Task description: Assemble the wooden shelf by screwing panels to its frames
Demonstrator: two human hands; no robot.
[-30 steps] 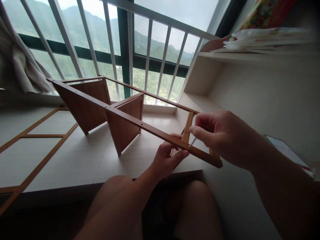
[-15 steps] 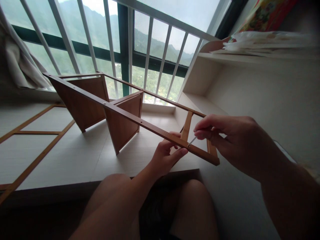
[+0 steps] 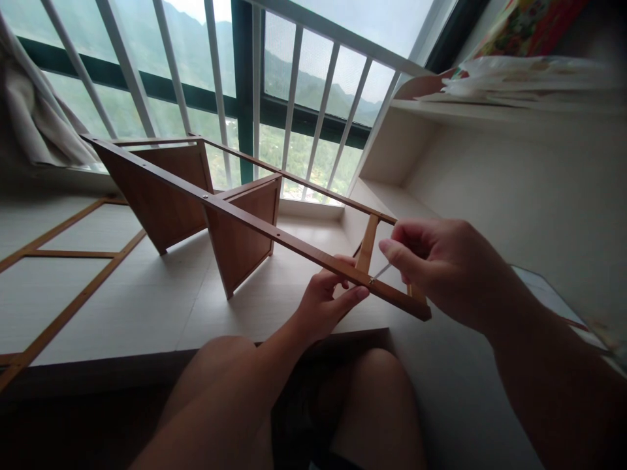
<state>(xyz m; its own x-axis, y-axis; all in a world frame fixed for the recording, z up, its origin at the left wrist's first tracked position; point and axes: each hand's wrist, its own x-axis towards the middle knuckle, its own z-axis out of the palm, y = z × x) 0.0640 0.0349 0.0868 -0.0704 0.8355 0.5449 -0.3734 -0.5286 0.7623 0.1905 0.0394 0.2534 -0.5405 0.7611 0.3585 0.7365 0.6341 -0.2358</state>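
Note:
A brown wooden rack frame (image 3: 245,222) with two shelf panels lies on its side on the pale platform (image 3: 147,307) by the window. My left hand (image 3: 326,300) grips the near rail of the frame from below, thumb along its edge. My right hand (image 3: 443,267) is closed in a pinch on a thin metal key (image 3: 381,272), probably a hex key, whose tip meets the rail at a screw point right beside my left thumb. A short cross bar (image 3: 367,243) joins the two rails just behind the tool.
White window bars (image 3: 289,98) and glass stand behind the frame. A built-in white shelf unit (image 3: 490,170) rises on the right with papers (image 3: 514,75) on top. A second flat wooden frame (image 3: 63,254) lies at left. A curtain (image 3: 29,124) hangs far left. My knees (image 3: 294,405) are below.
My right hand has turned the key at the rail, the fingers rolling from a flatter pinch back to a raised one. The frame and my left hand have barely shifted.

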